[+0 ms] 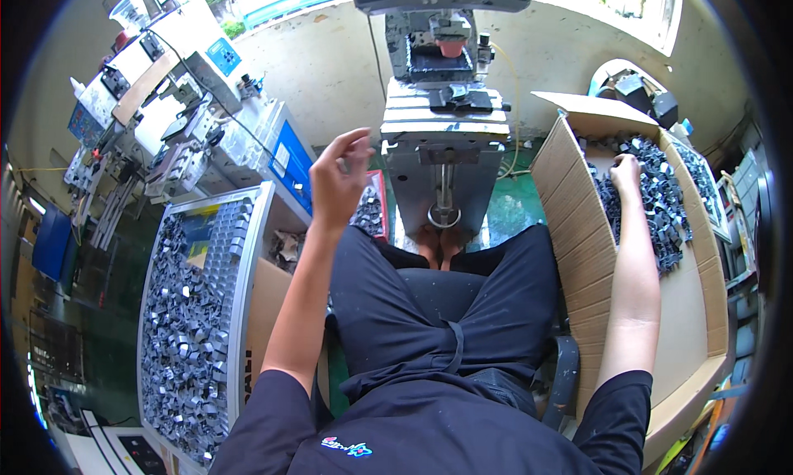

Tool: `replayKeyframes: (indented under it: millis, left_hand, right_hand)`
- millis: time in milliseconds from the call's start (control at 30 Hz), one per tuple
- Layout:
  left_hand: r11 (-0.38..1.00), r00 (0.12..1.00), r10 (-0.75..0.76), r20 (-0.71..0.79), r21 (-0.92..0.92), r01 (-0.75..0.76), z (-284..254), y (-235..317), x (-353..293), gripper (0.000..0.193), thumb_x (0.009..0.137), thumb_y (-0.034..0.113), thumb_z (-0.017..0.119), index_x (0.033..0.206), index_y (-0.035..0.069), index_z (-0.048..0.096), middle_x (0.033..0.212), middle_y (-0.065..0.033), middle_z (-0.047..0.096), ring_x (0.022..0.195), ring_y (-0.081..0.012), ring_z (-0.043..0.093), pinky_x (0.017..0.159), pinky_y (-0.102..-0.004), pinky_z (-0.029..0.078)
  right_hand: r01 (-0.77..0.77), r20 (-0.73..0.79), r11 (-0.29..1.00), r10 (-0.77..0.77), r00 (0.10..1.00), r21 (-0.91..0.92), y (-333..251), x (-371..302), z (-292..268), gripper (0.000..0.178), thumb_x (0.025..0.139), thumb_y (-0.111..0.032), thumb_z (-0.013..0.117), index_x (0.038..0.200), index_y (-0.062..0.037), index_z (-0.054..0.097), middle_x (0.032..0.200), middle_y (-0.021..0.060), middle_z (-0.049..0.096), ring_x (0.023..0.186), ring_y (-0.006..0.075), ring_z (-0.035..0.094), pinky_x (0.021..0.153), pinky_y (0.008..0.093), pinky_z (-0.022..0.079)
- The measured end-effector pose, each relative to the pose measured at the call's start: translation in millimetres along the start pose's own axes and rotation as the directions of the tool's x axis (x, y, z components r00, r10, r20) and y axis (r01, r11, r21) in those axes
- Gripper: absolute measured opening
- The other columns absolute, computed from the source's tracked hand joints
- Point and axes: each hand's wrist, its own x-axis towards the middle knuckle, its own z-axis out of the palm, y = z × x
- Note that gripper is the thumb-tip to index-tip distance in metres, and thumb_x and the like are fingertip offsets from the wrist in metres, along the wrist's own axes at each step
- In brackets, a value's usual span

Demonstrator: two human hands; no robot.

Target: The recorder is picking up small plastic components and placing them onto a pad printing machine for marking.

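My left hand (pixel 339 182) is raised just left of the grey machine's worktable (pixel 396 128), its fingers loosely bent and apart, with nothing visible in them. On that worktable sits a small dark fixture (pixel 461 100), and above it hangs a pink pad (pixel 451 49). To my right, my right hand (pixel 626 174) reaches down into an open cardboard box (pixel 570 219). Its fingers are curled at a heap of small dark grey plastic pieces (pixel 661 206). Whatever lies between those fingers is hidden.
On my left stands a metal-edged tray (pixel 258 252) with many grey pieces, partly lined up in rows. A red bin (pixel 381 202) with more pieces sits left of the machine's base. Another machine (pixel 239 136) stands at the far left. Box flaps rise beside my right arm.
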Motion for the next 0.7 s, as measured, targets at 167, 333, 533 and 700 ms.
replayKeyframes:
  millis: [167, 333, 533, 700]
  left_hand:
    - [0.982, 0.995, 0.075, 0.059, -0.177, -0.063, 66.3, 26.8, 56.8, 0.021, 0.095, 0.016, 0.059, 0.107, 0.001, 0.069, 0.084, -0.0097, 0.071, 0.076, -0.014, 0.065, 0.07, -0.0287, 0.049]
    - [0.956, 0.984, -0.121, 0.128, -0.252, 0.151, 100.9, -18.4, 112.8, 0.024, 0.097, 0.02, 0.055, 0.108, 0.003, 0.068, 0.086, -0.0085, 0.072, 0.08, -0.0148, 0.066, 0.073, -0.0294, 0.05]
    - [0.976, 0.953, -0.143, 0.267, -0.124, 0.181, 111.9, -20.6, 107.3, 0.025, 0.097, 0.021, 0.056, 0.109, 0.003, 0.068, 0.088, -0.0044, 0.069, 0.079, -0.0107, 0.06, 0.072, -0.0263, 0.047]
    - [0.997, 0.963, -0.054, 0.265, -0.043, 0.068, 112.6, -14.3, 103.2, 0.023, 0.094, 0.02, 0.058, 0.105, 0.003, 0.069, 0.092, -0.0136, 0.071, 0.087, -0.0234, 0.067, 0.08, -0.0331, 0.05]
  right_hand:
    - [-0.014, 0.048, 1.0, 0.013, 0.999, 0.017, -30.4, -17.1, -15.2, 0.027, 0.074, -0.019, 0.079, 0.092, -0.0024, 0.07, 0.1, 0.02, 0.069, 0.098, 0.0352, 0.066, 0.088, 0.0423, 0.052]
    - [-0.15, -0.013, 0.973, 0.154, 0.988, 0.175, -66.7, -17.0, -38.2, 0.029, 0.09, -0.035, 0.063, 0.095, -0.0064, 0.068, 0.095, 0.0204, 0.07, 0.094, 0.0384, 0.067, 0.083, 0.0445, 0.051]
    - [-0.127, -0.087, 0.923, 0.169, 0.982, 0.365, -57.7, -15.0, -37.5, 0.045, 0.095, -0.051, 0.055, 0.097, -0.0079, 0.068, 0.088, 0.0127, 0.072, 0.084, 0.0322, 0.069, 0.075, 0.0406, 0.052]
    - [-0.105, -0.11, 0.923, 0.156, 0.982, 0.37, -59.5, -23.7, -36.1, 0.04, 0.079, -0.041, 0.081, 0.088, -0.005, 0.065, 0.078, 0.0071, 0.069, 0.071, 0.0193, 0.066, 0.068, 0.0336, 0.052]
